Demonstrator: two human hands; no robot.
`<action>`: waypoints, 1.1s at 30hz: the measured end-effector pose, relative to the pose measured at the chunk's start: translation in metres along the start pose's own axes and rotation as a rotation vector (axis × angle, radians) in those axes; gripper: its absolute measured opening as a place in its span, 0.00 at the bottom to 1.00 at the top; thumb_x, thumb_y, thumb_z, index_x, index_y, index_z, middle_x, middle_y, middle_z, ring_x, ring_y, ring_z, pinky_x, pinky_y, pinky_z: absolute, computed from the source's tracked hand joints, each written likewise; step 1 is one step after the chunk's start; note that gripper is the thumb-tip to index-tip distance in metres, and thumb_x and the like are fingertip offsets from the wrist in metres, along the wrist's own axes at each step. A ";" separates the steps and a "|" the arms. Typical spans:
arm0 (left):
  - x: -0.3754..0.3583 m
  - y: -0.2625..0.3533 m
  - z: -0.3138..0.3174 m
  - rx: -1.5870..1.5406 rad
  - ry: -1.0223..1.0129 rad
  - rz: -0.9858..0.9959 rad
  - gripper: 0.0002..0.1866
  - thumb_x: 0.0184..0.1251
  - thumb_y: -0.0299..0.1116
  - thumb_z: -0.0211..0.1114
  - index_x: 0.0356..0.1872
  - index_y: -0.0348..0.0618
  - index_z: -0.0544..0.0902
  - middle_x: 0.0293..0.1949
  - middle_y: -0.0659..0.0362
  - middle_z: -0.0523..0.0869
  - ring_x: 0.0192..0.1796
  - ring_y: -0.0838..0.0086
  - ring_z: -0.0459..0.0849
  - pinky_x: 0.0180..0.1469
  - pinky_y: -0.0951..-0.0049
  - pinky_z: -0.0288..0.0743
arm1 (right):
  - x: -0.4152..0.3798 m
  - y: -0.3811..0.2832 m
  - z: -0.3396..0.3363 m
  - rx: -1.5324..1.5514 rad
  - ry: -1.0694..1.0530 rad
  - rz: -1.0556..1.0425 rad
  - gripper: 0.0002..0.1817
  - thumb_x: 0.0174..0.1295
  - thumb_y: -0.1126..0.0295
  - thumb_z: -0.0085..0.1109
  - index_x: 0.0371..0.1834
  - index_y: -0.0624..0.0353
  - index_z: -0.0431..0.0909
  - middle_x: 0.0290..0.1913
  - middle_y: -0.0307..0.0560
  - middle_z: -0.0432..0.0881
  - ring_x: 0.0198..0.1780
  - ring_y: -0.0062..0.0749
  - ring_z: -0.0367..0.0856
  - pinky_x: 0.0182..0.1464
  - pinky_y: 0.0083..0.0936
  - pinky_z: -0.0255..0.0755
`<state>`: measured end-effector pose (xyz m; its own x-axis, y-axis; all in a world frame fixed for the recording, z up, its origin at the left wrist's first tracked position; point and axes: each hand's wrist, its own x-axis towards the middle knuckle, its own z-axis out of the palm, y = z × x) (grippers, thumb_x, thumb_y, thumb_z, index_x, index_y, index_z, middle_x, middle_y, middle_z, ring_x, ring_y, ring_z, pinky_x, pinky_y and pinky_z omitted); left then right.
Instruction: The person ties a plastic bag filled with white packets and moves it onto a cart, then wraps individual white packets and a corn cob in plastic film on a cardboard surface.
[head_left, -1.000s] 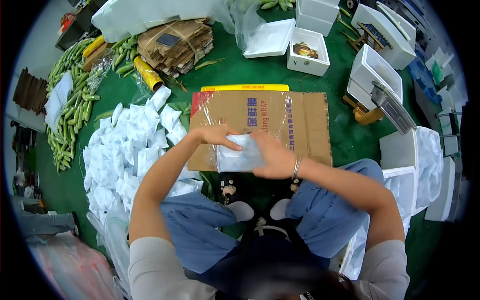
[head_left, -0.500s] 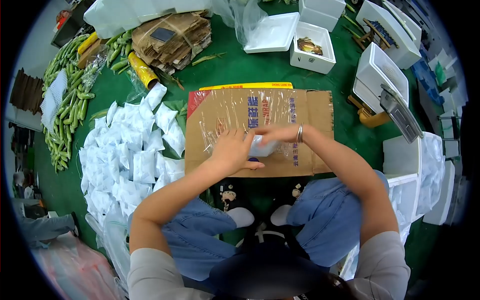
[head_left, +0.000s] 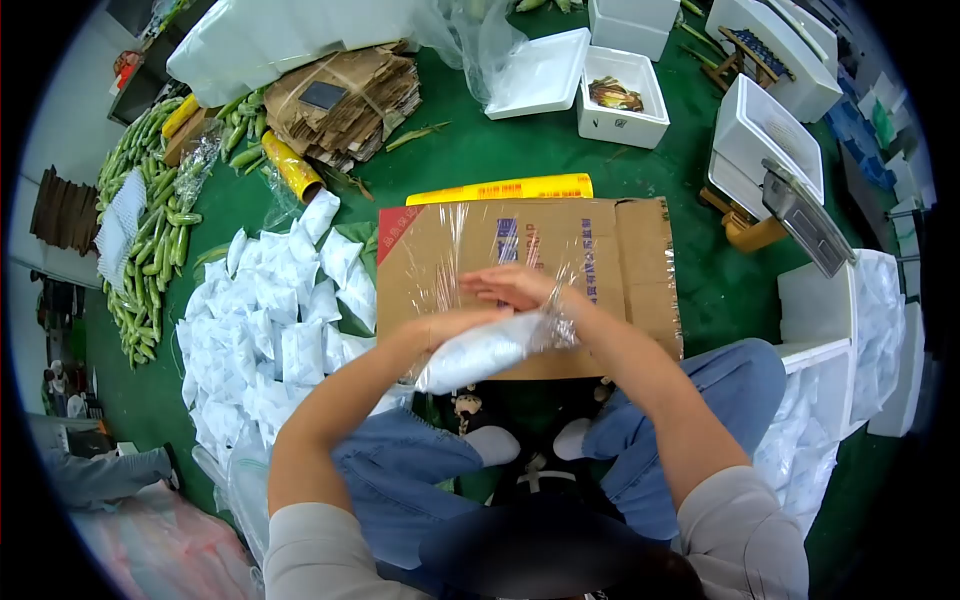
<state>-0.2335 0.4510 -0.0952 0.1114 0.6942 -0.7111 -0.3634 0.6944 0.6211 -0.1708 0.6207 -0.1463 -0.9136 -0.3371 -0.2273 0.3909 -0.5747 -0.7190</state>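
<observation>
A white packet (head_left: 475, 353) wrapped in clear film lies tilted over the near edge of a cardboard box (head_left: 640, 290). My left hand (head_left: 455, 323) lies along the packet's upper side, touching or very close to it. Blur and overlap obscure its fingers. My right hand (head_left: 515, 287) is just beyond the packet, fingers stretched out to the left over the box top. Loose clear film gathers at the packet's right end, by my right wrist. More clear film (head_left: 430, 245) is spread across the printed box top.
Many white packets (head_left: 255, 320) are heaped on the left. Green corn cobs (head_left: 150, 240) and stacked flattened cardboard (head_left: 350, 100) lie beyond. A yellow roll (head_left: 540, 188) sits behind the box. Foam boxes (head_left: 625, 115) and a scale (head_left: 805, 220) stand at the right.
The packet has come from between my hands toward me and left, now showing its full length. My right hand has shifted slightly nearer, and my left hand has turned flatter.
</observation>
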 end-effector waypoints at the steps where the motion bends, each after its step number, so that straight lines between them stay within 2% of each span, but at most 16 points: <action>1: -0.012 -0.004 0.014 0.100 -0.048 -0.050 0.33 0.68 0.58 0.54 0.63 0.41 0.73 0.52 0.55 0.82 0.51 0.75 0.80 0.52 0.76 0.73 | -0.008 0.009 0.010 -0.012 0.015 0.002 0.23 0.71 0.66 0.47 0.65 0.69 0.67 0.65 0.51 0.71 0.65 0.35 0.70 0.67 0.29 0.61; 3: -0.052 0.022 0.066 0.503 0.200 -0.153 0.38 0.66 0.62 0.53 0.65 0.40 0.70 0.60 0.51 0.76 0.60 0.64 0.75 0.61 0.70 0.68 | -0.016 0.015 0.026 -0.369 0.054 -0.015 0.22 0.70 0.68 0.46 0.65 0.65 0.67 0.65 0.51 0.72 0.65 0.36 0.70 0.67 0.29 0.62; 6: -0.036 -0.003 0.068 0.572 0.266 -0.221 0.39 0.66 0.61 0.55 0.65 0.35 0.70 0.63 0.49 0.73 0.63 0.64 0.72 0.64 0.68 0.64 | -0.014 0.024 0.039 -0.889 -0.008 -0.237 0.22 0.67 0.69 0.49 0.64 0.62 0.69 0.68 0.50 0.68 0.64 0.37 0.71 0.66 0.28 0.62; 9: -0.033 -0.002 0.061 0.501 0.199 0.052 0.39 0.65 0.63 0.54 0.65 0.39 0.70 0.63 0.48 0.73 0.66 0.60 0.69 0.66 0.68 0.61 | -0.009 0.034 0.038 -1.330 -0.050 -0.421 0.24 0.63 0.69 0.52 0.63 0.62 0.71 0.72 0.49 0.63 0.63 0.39 0.72 0.66 0.29 0.62; 11: -0.037 -0.001 0.052 0.573 0.179 0.049 0.38 0.65 0.62 0.55 0.64 0.39 0.72 0.62 0.48 0.74 0.65 0.60 0.70 0.65 0.67 0.62 | -0.009 0.027 0.040 -1.355 -0.055 -0.494 0.23 0.60 0.70 0.54 0.60 0.63 0.73 0.72 0.50 0.62 0.61 0.39 0.73 0.64 0.29 0.65; 13: -0.049 -0.004 0.051 0.579 0.154 0.144 0.39 0.65 0.63 0.55 0.63 0.36 0.71 0.60 0.46 0.76 0.63 0.59 0.72 0.64 0.68 0.65 | -0.023 -0.005 0.058 -0.979 0.052 -0.327 0.19 0.61 0.71 0.55 0.57 0.63 0.74 0.60 0.48 0.74 0.54 0.36 0.77 0.60 0.27 0.69; 14: -0.059 0.004 0.060 0.708 0.215 0.064 0.39 0.65 0.62 0.55 0.62 0.36 0.72 0.59 0.45 0.76 0.61 0.60 0.74 0.62 0.68 0.66 | -0.031 -0.021 0.063 -0.963 -0.014 -0.179 0.16 0.64 0.68 0.54 0.53 0.63 0.76 0.47 0.42 0.78 0.43 0.29 0.77 0.51 0.23 0.72; 15: -0.064 0.007 0.066 0.832 0.272 -0.018 0.38 0.65 0.62 0.55 0.61 0.36 0.73 0.58 0.45 0.77 0.59 0.60 0.76 0.61 0.68 0.68 | -0.031 -0.017 0.063 -0.960 -0.013 -0.178 0.16 0.64 0.68 0.54 0.53 0.63 0.76 0.47 0.42 0.78 0.43 0.29 0.77 0.51 0.23 0.72; 17: -0.035 -0.030 0.049 0.836 0.240 0.174 0.36 0.64 0.63 0.55 0.54 0.34 0.78 0.50 0.45 0.82 0.52 0.61 0.80 0.55 0.67 0.71 | -0.031 0.003 0.062 -0.616 -0.098 0.482 0.18 0.66 0.65 0.49 0.54 0.62 0.76 0.47 0.48 0.81 0.48 0.34 0.79 0.49 0.25 0.73; 19: -0.033 -0.029 0.060 0.663 0.206 0.486 0.34 0.64 0.62 0.57 0.46 0.33 0.81 0.40 0.47 0.84 0.47 0.64 0.81 0.50 0.67 0.73 | -0.038 0.011 0.060 -0.351 -0.080 0.512 0.18 0.68 0.61 0.46 0.54 0.58 0.76 0.46 0.47 0.82 0.48 0.32 0.78 0.50 0.26 0.72; 20: -0.038 -0.025 0.053 0.819 0.228 0.254 0.27 0.68 0.52 0.59 0.46 0.32 0.81 0.36 0.56 0.85 0.36 0.76 0.80 0.42 0.72 0.74 | -0.040 0.010 0.055 -0.645 -0.131 0.449 0.19 0.69 0.61 0.44 0.56 0.58 0.75 0.49 0.47 0.81 0.51 0.33 0.78 0.53 0.27 0.71; 22: -0.041 -0.019 0.053 0.674 0.222 0.192 0.30 0.66 0.56 0.59 0.47 0.33 0.81 0.36 0.53 0.85 0.40 0.73 0.81 0.44 0.73 0.74 | -0.047 0.001 0.059 -1.104 -0.256 0.366 0.23 0.69 0.60 0.41 0.63 0.56 0.71 0.60 0.49 0.76 0.61 0.38 0.73 0.65 0.31 0.62; 27: -0.040 -0.049 0.092 -0.043 0.333 0.198 0.33 0.66 0.59 0.56 0.54 0.37 0.76 0.38 0.50 0.83 0.41 0.65 0.82 0.43 0.69 0.75 | -0.046 0.043 0.041 -1.090 -0.462 0.076 0.25 0.70 0.60 0.42 0.68 0.57 0.64 0.68 0.50 0.69 0.67 0.38 0.67 0.70 0.29 0.55; 29: -0.004 -0.101 0.072 -0.782 -0.996 -0.103 0.31 0.68 0.58 0.52 0.55 0.39 0.72 0.40 0.51 0.81 0.42 0.61 0.80 0.43 0.63 0.77 | -0.026 0.096 0.012 -0.469 -0.379 0.228 0.25 0.71 0.58 0.44 0.67 0.60 0.66 0.66 0.48 0.70 0.66 0.35 0.67 0.69 0.29 0.56; 31: -0.014 -0.127 0.108 -0.933 -1.038 -0.244 0.32 0.67 0.59 0.53 0.56 0.38 0.73 0.42 0.51 0.81 0.44 0.61 0.80 0.44 0.63 0.76 | -0.062 0.055 0.052 -0.289 -0.169 0.319 0.24 0.71 0.58 0.44 0.64 0.60 0.69 0.64 0.47 0.72 0.64 0.32 0.69 0.68 0.29 0.58; 33: -0.025 -0.157 0.150 -1.224 -1.096 -0.534 0.36 0.65 0.62 0.54 0.56 0.35 0.73 0.47 0.51 0.80 0.50 0.59 0.78 0.47 0.62 0.76 | -0.065 0.029 0.076 -0.913 -0.181 0.249 0.23 0.71 0.57 0.45 0.62 0.59 0.70 0.62 0.47 0.74 0.61 0.31 0.70 0.66 0.28 0.60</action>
<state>-0.0404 0.3534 -0.1258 0.7831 0.6098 0.1218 -0.4578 0.6980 -0.5507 -0.0918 0.5693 -0.1022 -0.7554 -0.5248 -0.3924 0.2636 0.3048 -0.9152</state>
